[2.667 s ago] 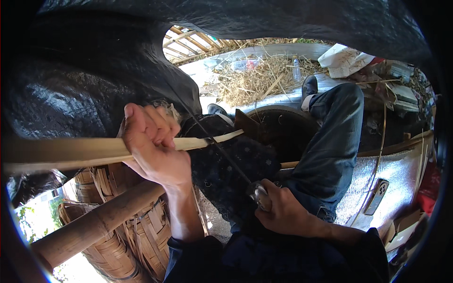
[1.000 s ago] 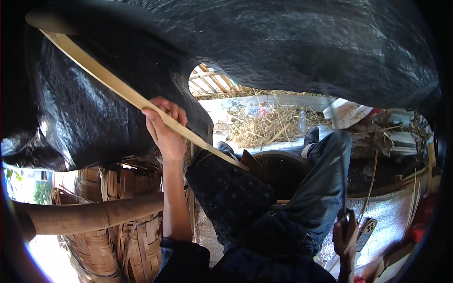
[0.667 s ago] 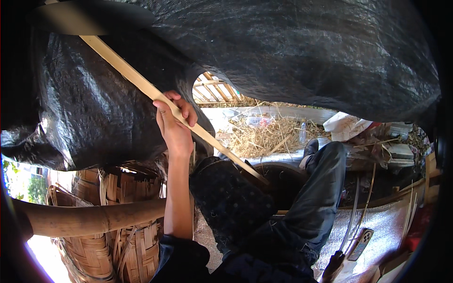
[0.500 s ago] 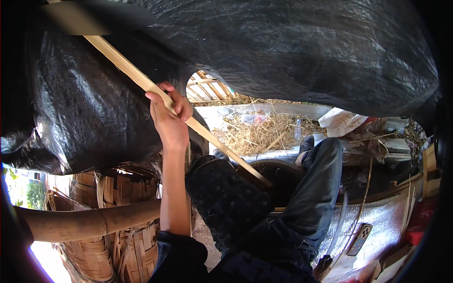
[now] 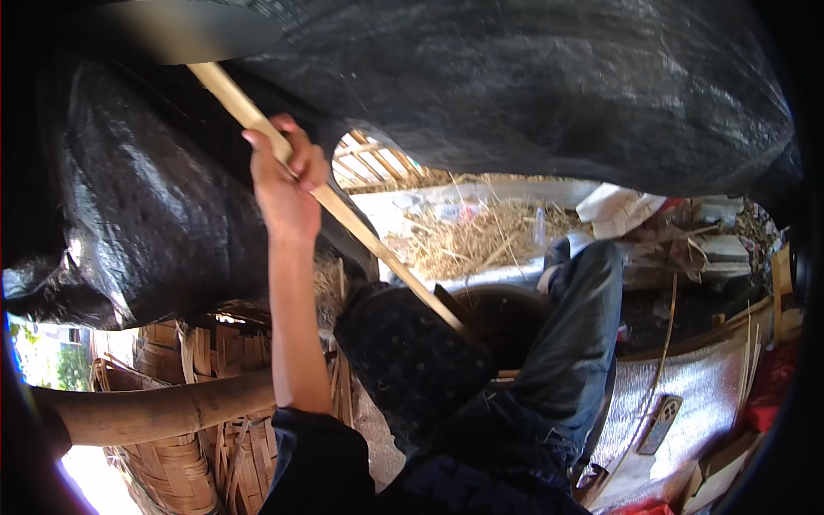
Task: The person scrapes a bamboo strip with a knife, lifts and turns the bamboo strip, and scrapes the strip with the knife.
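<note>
My left hand (image 5: 289, 180) is raised in front of me, its fingers closed round a long pale bamboo strip (image 5: 356, 225). The strip slants from the upper left, where its far end is blurred, down to the dark patterned cloth (image 5: 412, 352) over my left leg. Its lower end lies near the cloth's edge, beside a dark round shape (image 5: 498, 313) between my legs. My right hand does not show.
Black plastic sheeting (image 5: 549, 86) hangs across the top and left. A thick bamboo pole (image 5: 163, 408) crosses woven bamboo baskets (image 5: 167, 463) at the left. Loose shavings (image 5: 463, 240) lie ahead. A phone (image 5: 660, 425) rests on silvery sheeting (image 5: 704, 403) at the right.
My left hand has moved up and to the left with the bamboo strip. The strip's lower end has shifted left, toward the dark cloth.
</note>
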Motion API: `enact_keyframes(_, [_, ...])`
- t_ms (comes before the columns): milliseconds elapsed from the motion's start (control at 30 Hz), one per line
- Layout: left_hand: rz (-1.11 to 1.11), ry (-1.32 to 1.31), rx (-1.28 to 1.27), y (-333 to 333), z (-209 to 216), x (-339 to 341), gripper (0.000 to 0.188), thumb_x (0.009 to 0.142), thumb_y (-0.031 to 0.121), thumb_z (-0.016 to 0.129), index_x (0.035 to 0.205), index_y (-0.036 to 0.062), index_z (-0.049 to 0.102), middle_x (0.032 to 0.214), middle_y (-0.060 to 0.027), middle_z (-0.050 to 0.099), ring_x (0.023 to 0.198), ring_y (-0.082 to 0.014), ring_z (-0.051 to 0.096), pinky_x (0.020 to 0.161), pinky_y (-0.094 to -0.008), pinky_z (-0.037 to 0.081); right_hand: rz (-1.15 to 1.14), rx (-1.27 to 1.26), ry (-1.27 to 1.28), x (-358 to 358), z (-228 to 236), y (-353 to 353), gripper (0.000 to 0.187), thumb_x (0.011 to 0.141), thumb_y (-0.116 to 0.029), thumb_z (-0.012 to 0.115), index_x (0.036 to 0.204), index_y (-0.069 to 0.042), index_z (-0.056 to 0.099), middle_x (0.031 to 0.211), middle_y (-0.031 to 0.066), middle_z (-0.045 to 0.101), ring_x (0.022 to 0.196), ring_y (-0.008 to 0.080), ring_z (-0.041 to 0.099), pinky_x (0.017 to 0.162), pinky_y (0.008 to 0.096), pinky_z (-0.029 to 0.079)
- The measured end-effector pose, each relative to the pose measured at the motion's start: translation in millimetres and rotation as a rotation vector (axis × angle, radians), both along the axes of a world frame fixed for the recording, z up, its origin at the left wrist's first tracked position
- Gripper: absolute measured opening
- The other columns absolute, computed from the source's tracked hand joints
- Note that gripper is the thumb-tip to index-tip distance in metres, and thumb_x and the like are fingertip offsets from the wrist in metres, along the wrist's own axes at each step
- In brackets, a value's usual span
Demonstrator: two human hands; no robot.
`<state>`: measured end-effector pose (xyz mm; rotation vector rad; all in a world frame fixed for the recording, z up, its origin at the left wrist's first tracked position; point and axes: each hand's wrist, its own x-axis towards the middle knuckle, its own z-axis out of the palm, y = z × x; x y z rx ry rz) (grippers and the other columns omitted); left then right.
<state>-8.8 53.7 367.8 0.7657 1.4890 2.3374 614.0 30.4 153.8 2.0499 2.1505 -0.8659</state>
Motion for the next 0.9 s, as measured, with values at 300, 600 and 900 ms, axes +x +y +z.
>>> enact_keyframes(300, [-0.109,0.031,-0.127,30,-32,23,0.050,0.084,0.057,0.033,0.079,0.0091,0.044,0.052,0.0040,0.026,0.041,-0.0049,0.023,0.038,-0.0203,0.018,0.303,0.699,0.670,-187,65,168,0.018,0.068,0.002,0.051,0.086,0.000,0.049,0.081,0.0150,0.048,0.080,0.0306,0.048,0.069,0.0358,0.038])
enact_keyframes(600, [-0.326,0.098,-0.091,75,-23,53,0.050,0.088,0.052,0.025,0.082,0.0059,0.044,0.052,0.0023,0.027,0.041,-0.0053,0.022,0.039,-0.0218,0.018,0.669,0.335,1.497,-421,264,210,0.014,0.078,-0.005,0.057,0.090,0.000,0.054,0.078,0.0067,0.056,0.067,0.0113,0.052,0.058,0.0242,0.042])
enact_keyframes(900, [-0.589,0.238,-0.071,111,-2,85,0.048,0.092,0.044,0.022,0.085,0.0037,0.047,0.053,0.0028,0.031,0.046,-0.0057,0.026,0.043,-0.0207,0.022,0.793,0.316,1.365,-439,307,232,0.020,0.082,-0.014,0.054,0.095,0.002,0.055,0.083,0.0122,0.059,0.071,0.0161,0.059,0.054,0.0273,0.045])
